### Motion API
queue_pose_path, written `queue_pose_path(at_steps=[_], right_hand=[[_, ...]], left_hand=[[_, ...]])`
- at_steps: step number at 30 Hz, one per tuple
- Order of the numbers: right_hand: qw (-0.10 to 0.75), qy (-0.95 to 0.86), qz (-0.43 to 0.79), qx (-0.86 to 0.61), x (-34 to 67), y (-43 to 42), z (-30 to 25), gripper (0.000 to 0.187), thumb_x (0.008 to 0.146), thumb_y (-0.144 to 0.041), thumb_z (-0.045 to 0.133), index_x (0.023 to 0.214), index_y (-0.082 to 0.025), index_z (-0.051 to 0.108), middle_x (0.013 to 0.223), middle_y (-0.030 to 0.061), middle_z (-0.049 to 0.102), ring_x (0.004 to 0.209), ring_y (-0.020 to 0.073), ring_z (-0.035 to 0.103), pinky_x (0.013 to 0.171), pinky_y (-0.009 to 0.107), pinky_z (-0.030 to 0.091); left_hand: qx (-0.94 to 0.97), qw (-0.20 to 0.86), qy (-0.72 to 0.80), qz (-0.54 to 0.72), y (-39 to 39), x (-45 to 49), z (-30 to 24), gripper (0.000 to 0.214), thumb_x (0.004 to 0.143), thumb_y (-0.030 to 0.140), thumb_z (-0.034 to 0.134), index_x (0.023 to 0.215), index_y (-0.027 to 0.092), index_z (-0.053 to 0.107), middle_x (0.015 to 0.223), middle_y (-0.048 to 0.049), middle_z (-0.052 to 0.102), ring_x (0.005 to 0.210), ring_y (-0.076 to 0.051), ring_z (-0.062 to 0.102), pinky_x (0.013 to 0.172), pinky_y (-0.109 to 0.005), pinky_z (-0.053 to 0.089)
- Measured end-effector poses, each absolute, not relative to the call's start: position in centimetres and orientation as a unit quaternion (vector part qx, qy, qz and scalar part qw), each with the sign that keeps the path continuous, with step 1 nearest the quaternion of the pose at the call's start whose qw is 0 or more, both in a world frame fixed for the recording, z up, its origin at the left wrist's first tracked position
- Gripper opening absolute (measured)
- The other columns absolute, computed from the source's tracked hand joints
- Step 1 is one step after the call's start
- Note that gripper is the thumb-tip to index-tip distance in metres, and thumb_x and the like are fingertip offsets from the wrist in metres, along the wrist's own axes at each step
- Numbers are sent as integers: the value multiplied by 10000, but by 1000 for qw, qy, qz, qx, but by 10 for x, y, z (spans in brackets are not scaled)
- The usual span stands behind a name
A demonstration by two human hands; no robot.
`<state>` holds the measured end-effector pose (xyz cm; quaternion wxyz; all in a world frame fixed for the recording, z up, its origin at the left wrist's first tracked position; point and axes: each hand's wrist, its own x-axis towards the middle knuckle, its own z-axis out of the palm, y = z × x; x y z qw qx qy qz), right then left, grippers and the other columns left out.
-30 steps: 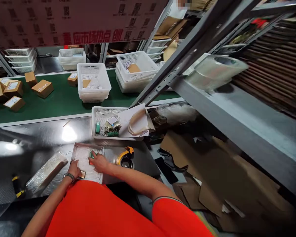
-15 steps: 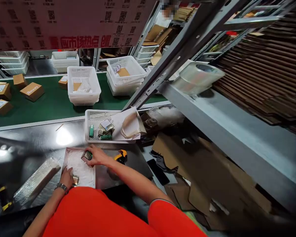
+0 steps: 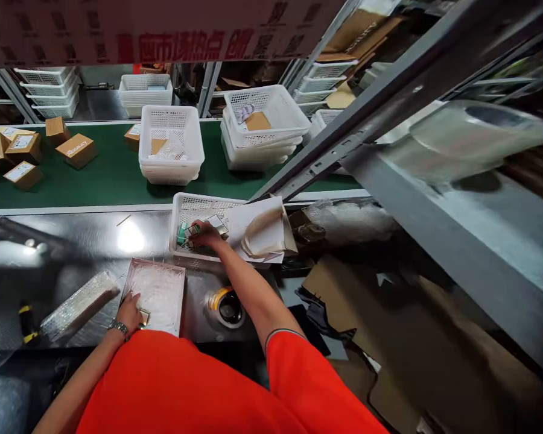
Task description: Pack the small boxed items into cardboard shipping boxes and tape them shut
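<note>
In the head view, the right grip (image 3: 205,234) is at a small box (image 3: 190,232) in the white basket (image 3: 186,208); I can't tell if it's pinching. That box looks light and stiff: hold its sides gently. The left grip (image 3: 129,312) touches the flat box's (image 3: 158,292) left side, maybe squeezing, can't tell. Thin walls might bend.

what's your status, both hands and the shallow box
Left hand at left edge of shallow box, beside small gold-edged piece. Right hand in white basket, grip unclear. Tape dispenser right of box, apart from it.
</note>
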<state>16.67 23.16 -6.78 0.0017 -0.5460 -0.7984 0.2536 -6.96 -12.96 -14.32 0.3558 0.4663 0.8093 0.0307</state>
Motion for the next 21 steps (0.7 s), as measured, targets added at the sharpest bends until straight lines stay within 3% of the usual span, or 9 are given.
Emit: queue_pose_path(at_steps=[3, 7, 10, 14, 16, 18, 21], right_hand=[[-79, -844, 188, -496, 162, 223, -76, 609, 943, -320, 871, 1528, -208, 745, 1505, 216, 709, 1171, 328, 772, 1003, 375, 589], [-138, -869, 148, -451, 164, 218, -73, 599, 1007, -312, 793, 1592, -209, 717, 1570, 225, 658, 1185, 335, 778, 1033, 398, 598], [-137, -878, 149, -434, 169, 220, -64, 535, 1057, -367, 729, 1570, -216, 759, 1701, 233, 592, 1331, 371, 740, 1115, 434, 600], [-76, -902, 118, -407, 168, 213, -56, 644, 1005, -226, 730, 1641, -128, 715, 1803, 272, 533, 1649, 446, 513, 1324, 530, 491], [2, -909, 133, -394, 163, 193, -59, 643, 1027, -183, 678, 1666, -107, 688, 1736, 269, 608, 1621, 413, 548, 1332, 521, 490], [75, -923, 183, -330, 155, 156, -68, 545, 1071, -183, 620, 1602, -137, 736, 1592, 236, 715, 1474, 357, 666, 1246, 469, 559], [67, -942, 284, -167, 137, 77, -87, 404, 1090, -228, 646, 1455, -203, 817, 1357, 165, 801, 1200, 299, 770, 1052, 395, 618]], left_hand=[[464, 357, 811, 19, -132, -69, -141, 785, 872, 14, 646, 1654, 77, 641, 1844, -287, 526, 1739, -330, 531, 1455, -383, 399], [472, 362, 804, -6, -123, -64, -130, 811, 925, 98, 670, 1729, 94, 566, 1886, -262, 474, 1766, -343, 485, 1449, -372, 387], [489, 366, 791, -42, -105, -60, -115, 825, 967, 158, 678, 1776, 104, 525, 1894, -280, 448, 1753, -373, 499, 1452, -423, 385], [507, 375, 774, -57, -91, -57, -98, 857, 895, 155, 753, 1734, 90, 585, 1834, -325, 505, 1695, -428, 567, 1423, -492, 445], [504, 374, 778, -32, -96, -59, -94, 878, 861, 145, 771, 1719, 79, 596, 1821, -323, 528, 1703, -430, 556, 1421, -492, 456], [493, 368, 788, -12, -107, -65, -91, 863, 862, 141, 758, 1708, 74, 603, 1818, -307, 545, 1717, -413, 543, 1433, -484, 446], [482, 356, 800, 36, -129, -79, -85, 716, 927, 116, 663, 1643, 125, 682, 1736, -228, 667, 1630, -347, 642, 1420, -458, 470]])
